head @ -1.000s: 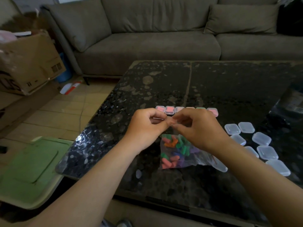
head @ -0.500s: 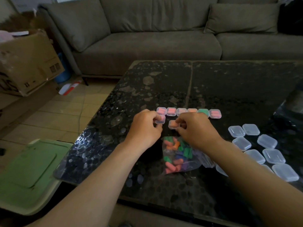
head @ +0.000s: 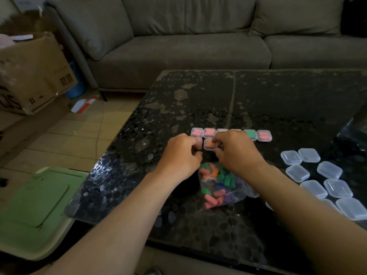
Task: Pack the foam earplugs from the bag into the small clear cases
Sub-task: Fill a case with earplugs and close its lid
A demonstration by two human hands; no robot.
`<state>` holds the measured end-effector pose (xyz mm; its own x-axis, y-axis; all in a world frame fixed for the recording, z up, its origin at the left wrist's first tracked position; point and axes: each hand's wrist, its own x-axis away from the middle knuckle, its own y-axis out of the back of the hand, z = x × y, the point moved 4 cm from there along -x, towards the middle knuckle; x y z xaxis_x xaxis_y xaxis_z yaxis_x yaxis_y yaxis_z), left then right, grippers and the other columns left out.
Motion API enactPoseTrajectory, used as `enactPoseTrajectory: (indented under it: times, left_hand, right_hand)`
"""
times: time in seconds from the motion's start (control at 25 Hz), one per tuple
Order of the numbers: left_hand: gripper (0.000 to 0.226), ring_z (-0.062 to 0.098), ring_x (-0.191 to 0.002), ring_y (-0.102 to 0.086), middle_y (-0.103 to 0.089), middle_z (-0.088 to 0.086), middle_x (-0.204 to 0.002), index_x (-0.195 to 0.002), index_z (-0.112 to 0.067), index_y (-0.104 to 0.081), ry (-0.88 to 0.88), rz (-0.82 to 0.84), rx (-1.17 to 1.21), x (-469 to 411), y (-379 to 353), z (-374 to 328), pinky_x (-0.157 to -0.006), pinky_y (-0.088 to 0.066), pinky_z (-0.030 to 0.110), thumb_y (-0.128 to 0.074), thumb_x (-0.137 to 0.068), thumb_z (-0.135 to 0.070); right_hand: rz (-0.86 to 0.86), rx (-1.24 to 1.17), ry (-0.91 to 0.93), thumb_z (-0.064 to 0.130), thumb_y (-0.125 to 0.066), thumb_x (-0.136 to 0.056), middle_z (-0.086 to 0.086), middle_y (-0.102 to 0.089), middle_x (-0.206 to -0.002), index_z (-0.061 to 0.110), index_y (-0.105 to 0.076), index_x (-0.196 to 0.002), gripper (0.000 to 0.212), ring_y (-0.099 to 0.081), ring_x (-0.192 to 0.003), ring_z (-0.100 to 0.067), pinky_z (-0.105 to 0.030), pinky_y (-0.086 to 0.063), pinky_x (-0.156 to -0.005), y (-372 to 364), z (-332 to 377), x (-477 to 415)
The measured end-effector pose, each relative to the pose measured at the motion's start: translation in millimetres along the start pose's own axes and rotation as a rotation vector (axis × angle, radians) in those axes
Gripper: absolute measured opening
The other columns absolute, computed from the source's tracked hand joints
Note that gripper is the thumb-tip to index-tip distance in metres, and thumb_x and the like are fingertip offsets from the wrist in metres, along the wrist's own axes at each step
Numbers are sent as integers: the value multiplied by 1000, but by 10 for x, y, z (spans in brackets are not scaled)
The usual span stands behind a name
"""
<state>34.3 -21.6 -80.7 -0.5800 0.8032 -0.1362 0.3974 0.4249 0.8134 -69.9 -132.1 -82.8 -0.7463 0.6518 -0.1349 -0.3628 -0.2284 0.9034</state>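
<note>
Left to right. Our left hand (head: 179, 155) now sits low on the dark speckled glass surface (head: 198, 100), no longer lifted in front of us as it was a second ago. Its grip is curled around a small clear case holding pink plugs (head: 199, 140), mostly hidden under the knuckles; we cannot tell if it pinches the case or just steadies it.

Next over, the small clear case holding orange foam plugs (head: 210, 144) is down on the surface, starting a second row just in front of the far row of filled clear cases (head: 208, 133). A second ago it was still being worked in the air between both hands. The lid looks closed, though the picture is too soft to confirm.

Our right hand (head: 236, 153) stays on that orange case, grip closed lightly on its near right corner.

Below the hands, the clear plastic bag of mixed coloured foam earplugs (head: 218, 185) lies open-side up, still well stocked.

Far right, the cluster of empty clear lidded cases (head: 325, 175) waits untouched.

Our read: one more case packed and parked. Plenty of plugs and empties left, so the task is well short of done.
</note>
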Motion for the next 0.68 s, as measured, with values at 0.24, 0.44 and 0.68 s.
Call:
enactPoseTrajectory:
  times: [0.24,0.44,0.68]
  left_hand:
    - [11,19,-91,-65,-64,2,-99,-94,-16,-78,2,6,21,17,5,-23,-86,-55,37,-72,-86,-14]
    - [11,18,-90,-65,-66,2,-100,-95,-18,-78,8,5,30,22,19,-12,-86,-54,35,-72,-86,-14]
    - [10,15,-86,-66,-68,-2,-95,-92,-20,-77,19,20,60,53,41,-17,-83,-56,34,-71,-87,-14]
  right_hand:
    - [-15,11,0,18,-62,-94,-6,-68,-111,19,-68,-121,28,-62,-100,-20,-36,-55,-86,-25,12,-6]
    - [-12,35,13,18,-62,-94,-6,-68,-109,19,-70,-117,25,-61,-99,-21,-34,-54,-84,-15,31,-6]
    - [5,4,9,16,-61,-94,-7,-69,-110,19,-69,-121,28,-63,-100,-21,-38,-55,-88,31,57,31]
